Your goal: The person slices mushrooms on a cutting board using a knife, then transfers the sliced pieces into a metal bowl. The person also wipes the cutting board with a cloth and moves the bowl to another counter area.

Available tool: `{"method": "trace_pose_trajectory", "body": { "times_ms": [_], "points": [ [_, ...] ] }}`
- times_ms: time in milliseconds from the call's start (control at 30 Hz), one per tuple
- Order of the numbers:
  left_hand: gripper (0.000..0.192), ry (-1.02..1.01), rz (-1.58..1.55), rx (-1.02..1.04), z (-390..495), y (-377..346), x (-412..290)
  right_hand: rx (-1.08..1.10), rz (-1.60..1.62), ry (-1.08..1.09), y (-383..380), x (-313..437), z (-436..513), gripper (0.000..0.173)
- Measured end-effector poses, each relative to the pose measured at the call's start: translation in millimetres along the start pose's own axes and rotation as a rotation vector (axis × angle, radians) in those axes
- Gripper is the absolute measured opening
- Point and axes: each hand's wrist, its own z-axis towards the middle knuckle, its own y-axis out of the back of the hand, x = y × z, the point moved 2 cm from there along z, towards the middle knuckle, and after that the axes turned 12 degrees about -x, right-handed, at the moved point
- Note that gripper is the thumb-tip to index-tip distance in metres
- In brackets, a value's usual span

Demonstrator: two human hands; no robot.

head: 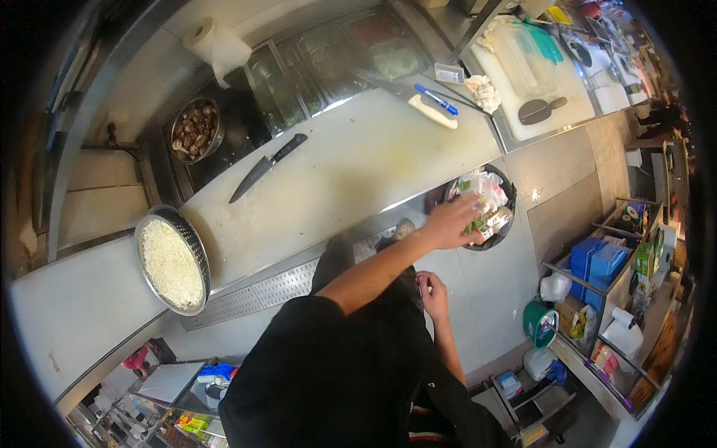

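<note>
My left hand (456, 221) reaches over a round waste bin (513, 193) lined with a black bag, fingers spread and palm down. Nothing shows in its grip, though the palm is hidden. Plastic bags (487, 187), green leaf scraps and a clear container (500, 217) with a printed label fill the bin. Beside my thigh hangs my right hand (434, 297), loosely curled, with no object visible in it. A long white cutting board (358, 162) covers the counter before me. On it lie a black-handled kitchen knife (269, 167), a cream-handled knife (431, 112) and a blue marker (437, 99).
A metal colander (204, 246) of shredded pale vegetable sits at the board's left end. Behind stand a metal bowl (218, 143) of brown mushroom-like pieces and a paper roll (215, 47). A scraper (536, 112) lies on another board. Loaded shelves (599, 285) stand right.
</note>
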Motion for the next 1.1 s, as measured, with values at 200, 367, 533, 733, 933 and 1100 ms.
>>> {"method": "trace_pose_trajectory", "body": {
  "times_ms": [200, 367, 533, 733, 933, 1100],
  "points": [
    [0.094, 0.224, 0.874, -0.291, -1.7, 210.9, 177.2, -0.195, 0.01, -0.051, 45.4, -25.0, -14.1, 0.014],
    [0.111, 0.244, 0.707, -0.091, 42.1, 96.3, 133.1, -0.136, -0.11, 0.01, 79.6, -44.4, -8.5, 0.013],
    [0.081, -0.171, -0.053, 0.393, -1.5, -58.2, -34.1, -0.021, -0.154, 0.199, 92.7, -41.0, 32.2, 0.013],
    [0.085, 0.809, 0.595, -0.062, -117.1, 168.7, -4.1, 0.016, 0.599, 0.288, 149.1, 76.9, 67.9, 0.036],
    [0.109, 0.732, 1.116, -0.288, -191.8, 156.1, 70.2, 0.537, 1.22, 1.036, 279.9, 326.7, 37.3, 0.094],
    [0.079, 0.186, 0.043, 0.378, -15.1, -70.5, -51.7, 0.164, 1.531, 0.645, 273.8, 415.5, -38.7, 0.046]
  ]
}}
